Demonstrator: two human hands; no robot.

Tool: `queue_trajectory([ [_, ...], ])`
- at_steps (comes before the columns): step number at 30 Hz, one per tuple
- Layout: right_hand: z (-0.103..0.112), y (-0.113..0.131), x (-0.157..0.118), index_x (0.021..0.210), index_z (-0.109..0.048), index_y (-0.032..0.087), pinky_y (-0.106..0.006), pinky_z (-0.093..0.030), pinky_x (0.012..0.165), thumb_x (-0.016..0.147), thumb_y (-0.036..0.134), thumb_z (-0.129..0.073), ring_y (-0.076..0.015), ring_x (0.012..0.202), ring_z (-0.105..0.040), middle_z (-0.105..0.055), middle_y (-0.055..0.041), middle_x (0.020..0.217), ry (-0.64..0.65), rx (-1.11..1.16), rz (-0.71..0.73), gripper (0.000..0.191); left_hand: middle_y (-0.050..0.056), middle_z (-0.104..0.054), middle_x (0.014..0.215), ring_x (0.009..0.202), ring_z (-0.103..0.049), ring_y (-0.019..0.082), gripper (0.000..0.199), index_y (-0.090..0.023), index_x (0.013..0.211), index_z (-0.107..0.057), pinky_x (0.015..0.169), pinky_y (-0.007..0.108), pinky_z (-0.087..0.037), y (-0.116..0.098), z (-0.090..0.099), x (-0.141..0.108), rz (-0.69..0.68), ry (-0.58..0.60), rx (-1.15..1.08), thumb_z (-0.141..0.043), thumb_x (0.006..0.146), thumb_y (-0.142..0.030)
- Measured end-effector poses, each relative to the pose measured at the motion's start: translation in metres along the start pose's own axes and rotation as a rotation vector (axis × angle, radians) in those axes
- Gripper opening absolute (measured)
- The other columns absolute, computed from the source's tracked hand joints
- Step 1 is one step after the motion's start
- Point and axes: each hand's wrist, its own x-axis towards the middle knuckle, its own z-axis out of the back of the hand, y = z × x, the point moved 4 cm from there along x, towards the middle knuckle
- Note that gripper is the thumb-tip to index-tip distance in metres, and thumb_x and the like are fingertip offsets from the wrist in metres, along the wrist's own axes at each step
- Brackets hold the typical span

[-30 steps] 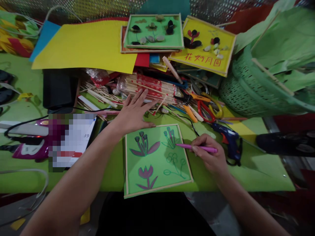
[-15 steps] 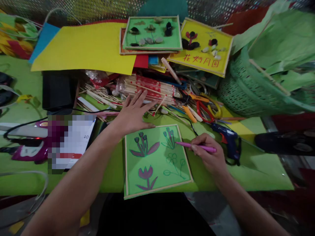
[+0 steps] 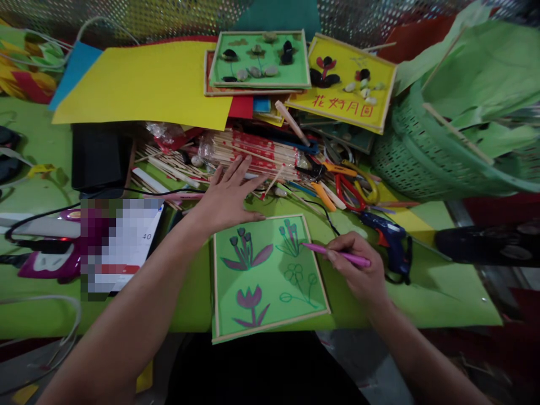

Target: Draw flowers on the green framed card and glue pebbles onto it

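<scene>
A green sheet (image 3: 264, 281) edged with thin wooden strips lies at the table's front edge, with flowers drawn on it. Three of the drawings have purple or dark colouring; the lower right flower is outline only. My right hand (image 3: 358, 267) grips a pink marker pen (image 3: 352, 259), its tip at the leaves of the upper right flower. My left hand (image 3: 228, 197) is spread flat just above the sheet's top edge, fingers towards a pack of wooden sticks (image 3: 261, 152) in red and clear wrapping.
Scissors (image 3: 350, 194), a cutter and a blue glue gun (image 3: 390, 242) lie right of the sticks. A green basket (image 3: 405, 146) stands at the right. Framed stone pictures (image 3: 259, 59) and yellow paper (image 3: 147, 84) lie behind. A phone (image 3: 130, 242) and purple power strip (image 3: 50, 259) sit left.
Almost nothing differs; the view has shifted very slightly. My right hand keeps the pen at the upper right flower, and my left hand stays in place.
</scene>
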Motion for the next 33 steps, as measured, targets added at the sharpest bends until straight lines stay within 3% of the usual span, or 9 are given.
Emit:
queue_trajectory([
  [24,0.0,0.014,-0.006,0.084,-0.064,0.022,-0.022,-0.048,0.055,0.086,0.016,-0.071,-0.0112,0.06,-0.061,-0.065,0.0036,0.072,-0.087,-0.256,0.219,0.009,0.004,-0.001,0.177,0.161,-0.003,0.037,0.096,-0.038,0.164,-0.027,0.128,0.057,-0.006,-0.001,0.001,0.0,0.005,0.01,-0.004,-0.072,0.084,-0.064],
  [33,0.001,0.013,-0.003,0.082,-0.065,0.022,-0.024,-0.047,0.053,0.085,0.018,-0.071,-0.013,0.057,-0.06,-0.065,0.003,0.07,-0.077,-0.228,0.166,0.008,0.005,0.0,0.176,0.161,-0.003,0.036,0.095,-0.038,0.164,-0.026,0.128,0.056,-0.005,0.001,-0.001,0.0,-0.01,-0.01,-0.005,-0.071,0.085,-0.065],
])
